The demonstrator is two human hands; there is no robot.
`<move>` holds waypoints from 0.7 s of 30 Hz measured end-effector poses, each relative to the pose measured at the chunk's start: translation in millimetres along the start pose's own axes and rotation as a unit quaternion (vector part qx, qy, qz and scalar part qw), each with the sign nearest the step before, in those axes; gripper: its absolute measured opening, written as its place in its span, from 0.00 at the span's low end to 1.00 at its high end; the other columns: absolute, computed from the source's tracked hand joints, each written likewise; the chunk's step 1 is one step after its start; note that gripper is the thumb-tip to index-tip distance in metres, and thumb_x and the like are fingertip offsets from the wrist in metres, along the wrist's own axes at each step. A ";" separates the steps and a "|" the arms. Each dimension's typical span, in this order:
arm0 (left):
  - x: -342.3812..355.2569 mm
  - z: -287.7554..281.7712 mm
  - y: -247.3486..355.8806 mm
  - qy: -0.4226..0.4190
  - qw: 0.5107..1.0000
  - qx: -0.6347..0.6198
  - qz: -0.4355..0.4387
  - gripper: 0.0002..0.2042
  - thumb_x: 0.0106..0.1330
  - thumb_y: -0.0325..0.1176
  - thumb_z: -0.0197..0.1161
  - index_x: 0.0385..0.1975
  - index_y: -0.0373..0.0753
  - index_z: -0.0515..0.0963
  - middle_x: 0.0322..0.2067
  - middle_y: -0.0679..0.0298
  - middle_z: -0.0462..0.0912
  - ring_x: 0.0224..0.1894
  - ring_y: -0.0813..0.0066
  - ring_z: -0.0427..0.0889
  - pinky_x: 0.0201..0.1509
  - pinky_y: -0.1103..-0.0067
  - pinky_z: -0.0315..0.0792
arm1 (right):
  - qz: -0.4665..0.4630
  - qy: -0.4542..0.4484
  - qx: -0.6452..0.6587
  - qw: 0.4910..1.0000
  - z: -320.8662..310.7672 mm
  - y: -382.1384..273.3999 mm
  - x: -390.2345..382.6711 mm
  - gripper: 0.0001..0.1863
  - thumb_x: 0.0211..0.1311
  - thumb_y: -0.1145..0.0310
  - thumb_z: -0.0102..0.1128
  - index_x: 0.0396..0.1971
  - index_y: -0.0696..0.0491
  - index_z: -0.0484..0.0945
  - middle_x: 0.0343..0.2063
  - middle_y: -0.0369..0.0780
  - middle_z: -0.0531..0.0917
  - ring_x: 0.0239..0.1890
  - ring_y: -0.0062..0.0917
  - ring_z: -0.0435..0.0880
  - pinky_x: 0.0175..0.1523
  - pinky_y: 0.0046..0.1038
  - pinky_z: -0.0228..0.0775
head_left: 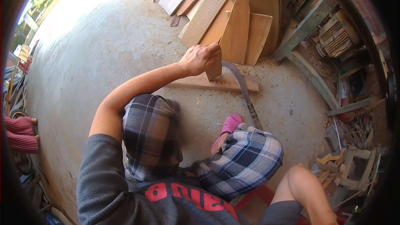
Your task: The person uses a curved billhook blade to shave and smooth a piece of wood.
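Gripping a flat wooden piece (214, 68), left hand (200, 58) beside curved blade (237, 79).

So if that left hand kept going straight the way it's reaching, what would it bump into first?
The left hand already grips a small wooden piece standing on a plank. Straight beyond it, the first thing would probably be the leaning boards, though the fisheye view leaves the depth unclear.

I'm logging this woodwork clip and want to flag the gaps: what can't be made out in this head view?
- Right hand: hidden behind the right knee; only the elbow shows.
- Handle of the curved blade: drops behind that knee.
- Small wood piece: its top is covered by the left hand.
- Plank it stands on: no cut marks can be made out.
- Machine at upper right: bent by the rim.
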State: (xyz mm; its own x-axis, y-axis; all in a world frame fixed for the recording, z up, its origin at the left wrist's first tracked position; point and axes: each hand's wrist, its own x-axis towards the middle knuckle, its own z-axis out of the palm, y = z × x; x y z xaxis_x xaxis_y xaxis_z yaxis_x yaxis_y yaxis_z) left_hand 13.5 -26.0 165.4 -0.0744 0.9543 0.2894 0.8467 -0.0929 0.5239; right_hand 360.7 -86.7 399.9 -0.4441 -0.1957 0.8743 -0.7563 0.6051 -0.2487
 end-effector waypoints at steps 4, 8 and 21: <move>-7.2 -4.6 -6.5 -0.022 0.999 -0.005 0.037 0.13 0.64 0.38 0.54 0.45 0.39 0.68 0.37 0.49 0.80 0.44 0.46 0.78 0.46 0.57 0.70 | 0.009 -0.083 -0.003 0.997 -1.9 2.6 -12.1 0.19 0.66 0.62 0.59 0.49 0.61 0.75 0.38 0.44 0.77 0.39 0.28 0.78 0.35 0.26 0.76; -3.4 -5.0 -15.3 0.000 0.999 -0.042 0.005 0.14 0.64 0.38 0.56 0.46 0.39 0.69 0.36 0.49 0.80 0.44 0.45 0.77 0.45 0.58 0.71 | 0.021 -0.192 -0.004 0.981 -11.1 1.3 -25.3 0.20 0.65 0.63 0.60 0.51 0.61 0.75 0.40 0.45 0.78 0.41 0.29 0.79 0.37 0.26 0.77; 21.9 14.7 -5.3 0.018 0.998 -0.046 0.036 0.12 0.63 0.37 0.59 0.40 0.36 0.76 0.34 0.52 0.80 0.37 0.48 0.80 0.40 0.62 0.74 | 0.443 -0.086 0.207 0.868 -53.7 139.3 -156.5 0.26 0.65 0.59 0.62 0.54 0.64 0.74 0.46 0.50 0.82 0.49 0.37 0.82 0.51 0.33 0.76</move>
State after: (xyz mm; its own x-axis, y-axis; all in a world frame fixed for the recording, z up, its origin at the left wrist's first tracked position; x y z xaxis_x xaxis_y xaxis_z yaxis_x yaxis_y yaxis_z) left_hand 15.1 -0.4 157.1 -0.0349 0.9332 0.3575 0.7992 -0.1888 0.5707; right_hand 350.6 69.8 250.7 -0.9776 0.0707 0.1981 -0.1743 0.2545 -0.9512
